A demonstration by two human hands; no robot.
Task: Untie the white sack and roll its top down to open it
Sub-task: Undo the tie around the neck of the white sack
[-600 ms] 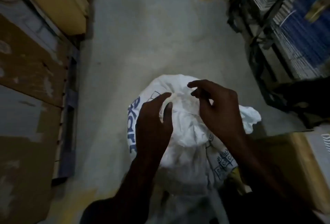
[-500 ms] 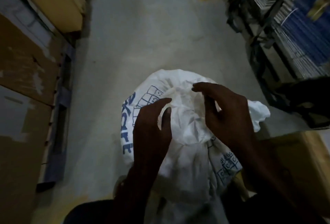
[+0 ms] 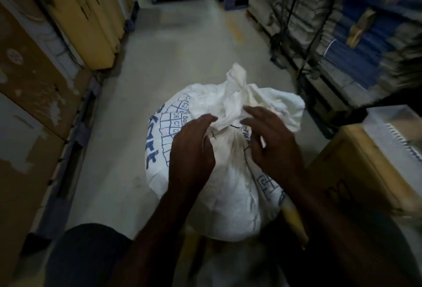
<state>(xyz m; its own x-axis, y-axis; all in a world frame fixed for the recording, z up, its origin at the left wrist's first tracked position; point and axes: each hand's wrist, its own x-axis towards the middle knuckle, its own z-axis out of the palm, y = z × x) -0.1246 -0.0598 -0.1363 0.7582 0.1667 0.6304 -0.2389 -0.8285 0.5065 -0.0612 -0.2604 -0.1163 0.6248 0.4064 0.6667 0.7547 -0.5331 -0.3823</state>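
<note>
White sack (image 3: 228,190) sits on the grey concrete floor (image 3: 182,53) right in front of me, mid-aisle, blue print on its left side. Its gathered neck (image 3: 233,104) sticks up, bunched and twisted, a thin dark tie at the base of the bunch. My left hand (image 3: 191,156) is at the neck from the left, fingers loosely curved, tips touching the crumpled fabric; can't tell if it's actually pinching anything. My right hand (image 3: 274,147) is on the right of the neck, fingers spread and relaxed, hovering over or brushing the sack. Room is a dim warehouse aisle: tall cardboard boxes (image 3: 75,14) line the left wall, racks of stacked blue and grey bundles (image 3: 356,42) run down the right. A brown carton (image 3: 365,168) sits just right of the sack. More boxes at the far end.
</note>
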